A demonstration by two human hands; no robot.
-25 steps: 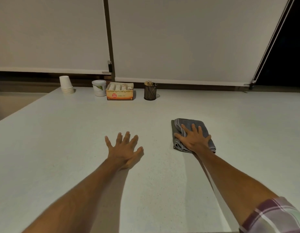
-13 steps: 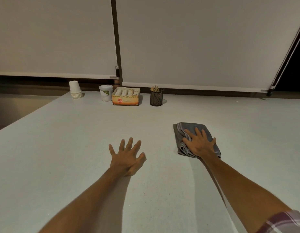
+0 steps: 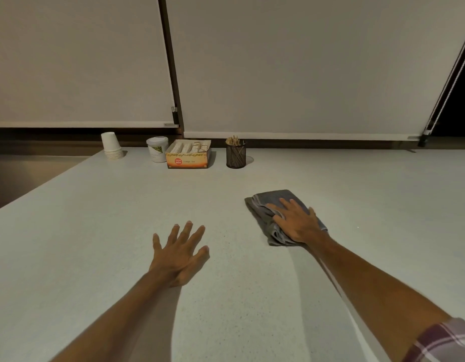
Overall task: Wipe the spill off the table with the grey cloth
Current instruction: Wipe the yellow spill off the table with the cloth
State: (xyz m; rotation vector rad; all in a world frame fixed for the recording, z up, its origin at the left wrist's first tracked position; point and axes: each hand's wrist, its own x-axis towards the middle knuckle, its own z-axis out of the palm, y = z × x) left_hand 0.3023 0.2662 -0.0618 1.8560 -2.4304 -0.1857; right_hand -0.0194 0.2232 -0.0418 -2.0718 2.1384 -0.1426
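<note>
Trouble could come if the flat right hand [image 3: 298, 223], pressing not grasping the folded grey cloth [image 3: 268, 212] under its grip on the counter [image 3: 95, 231], slides off it, while the left hand [image 3: 180, 254] rests open, holding nothing.

- pale speckled table [image 3: 95, 231] is carrying it all
- grey cloth [image 3: 262, 205] is lying mid-right
- paper cups [image 3: 111, 146], white tub [image 3: 157, 149], tea box [image 3: 188, 159], mesh holder [image 3: 235, 155] are lining the far edge
</note>
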